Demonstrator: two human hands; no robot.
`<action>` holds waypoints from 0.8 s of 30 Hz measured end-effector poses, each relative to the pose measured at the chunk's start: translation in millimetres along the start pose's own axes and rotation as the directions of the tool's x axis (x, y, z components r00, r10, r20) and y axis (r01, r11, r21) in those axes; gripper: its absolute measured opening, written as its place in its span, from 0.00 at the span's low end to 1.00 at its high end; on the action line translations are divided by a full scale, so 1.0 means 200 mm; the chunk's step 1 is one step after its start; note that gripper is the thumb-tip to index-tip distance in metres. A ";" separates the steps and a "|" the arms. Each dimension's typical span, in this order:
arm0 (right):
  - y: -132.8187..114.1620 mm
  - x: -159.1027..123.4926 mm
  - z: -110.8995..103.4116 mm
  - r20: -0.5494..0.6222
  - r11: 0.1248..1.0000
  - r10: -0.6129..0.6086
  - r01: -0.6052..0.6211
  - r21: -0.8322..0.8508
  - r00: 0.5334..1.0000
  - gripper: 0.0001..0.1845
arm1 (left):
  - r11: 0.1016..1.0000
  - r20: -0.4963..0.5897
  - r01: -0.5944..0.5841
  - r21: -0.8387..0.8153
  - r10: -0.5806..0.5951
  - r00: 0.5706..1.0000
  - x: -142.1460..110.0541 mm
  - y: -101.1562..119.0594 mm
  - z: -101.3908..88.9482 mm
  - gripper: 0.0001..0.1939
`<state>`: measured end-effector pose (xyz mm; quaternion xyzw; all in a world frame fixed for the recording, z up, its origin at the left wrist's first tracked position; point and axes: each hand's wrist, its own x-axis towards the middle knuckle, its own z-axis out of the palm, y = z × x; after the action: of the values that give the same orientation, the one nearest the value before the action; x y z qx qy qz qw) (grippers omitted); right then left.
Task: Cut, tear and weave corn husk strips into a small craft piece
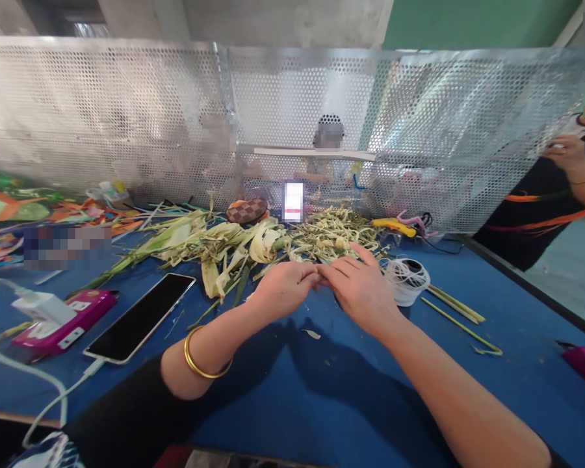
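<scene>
My left hand (283,286), with a gold bangle on its wrist, is closed in a pinch over the middle of the blue table. Its fingertips meet those of my right hand (361,291), which also pinches while one finger stretches forward. Whatever sits between the fingertips is hidden or too small to name. Just beyond the hands lie pale dried corn husks (266,242) and a heap of shredded husk strips (329,231). A white spool of cord (409,283) stands close to my right hand. Below the hands, a small husk scrap (312,334) rests on the table.
At left, a phone (141,318) charges from a magenta power strip (73,318). Several stalks (461,305) lie at right. Behind are a checkered pouch (247,210), a lit screen (293,201), yellow-handled pliers (394,226) and a perforated screen (297,91). A person (565,156) stands at far right.
</scene>
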<state>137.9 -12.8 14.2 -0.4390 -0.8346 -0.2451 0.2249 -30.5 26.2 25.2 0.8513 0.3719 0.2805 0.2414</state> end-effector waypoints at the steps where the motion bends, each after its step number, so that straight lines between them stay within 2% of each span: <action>1: 0.00 0.00 0.00 0.007 1.000 0.010 -0.010 -0.018 1.000 0.15 | 1.000 0.003 0.005 0.024 -0.005 1.000 0.00 0.00 0.00 0.14; 8: 0.05 0.00 -0.03 0.054 0.998 0.057 -0.057 0.005 0.997 0.17 | 0.999 0.091 0.005 0.037 -0.009 0.996 0.02 -0.03 -0.02 0.15; 13: 0.11 0.00 -0.03 0.025 0.989 0.140 -0.141 0.046 0.990 0.15 | 0.998 0.197 -0.012 -0.054 0.022 0.980 0.05 -0.07 -0.10 0.17; 17: 0.11 0.00 -0.02 0.048 0.984 0.164 -0.167 0.060 0.985 0.14 | 0.997 0.265 0.064 -0.040 -0.051 0.963 0.06 -0.10 -0.16 0.17; 20: 0.11 -0.01 0.00 0.075 0.980 0.182 -0.187 0.064 0.980 0.13 | 0.996 0.204 0.063 0.068 -0.076 0.976 0.07 -0.10 -0.15 0.17; 24: 0.11 -0.01 0.01 0.077 0.965 0.244 -0.250 0.082 0.967 0.12 | 0.985 0.094 -0.016 0.174 -0.001 0.996 0.07 -0.12 -0.14 0.15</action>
<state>157.0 -2.0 16.8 -0.5369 -0.7907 -0.1621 0.2456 -51.8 57.2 35.4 0.8829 0.3801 0.2073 0.1819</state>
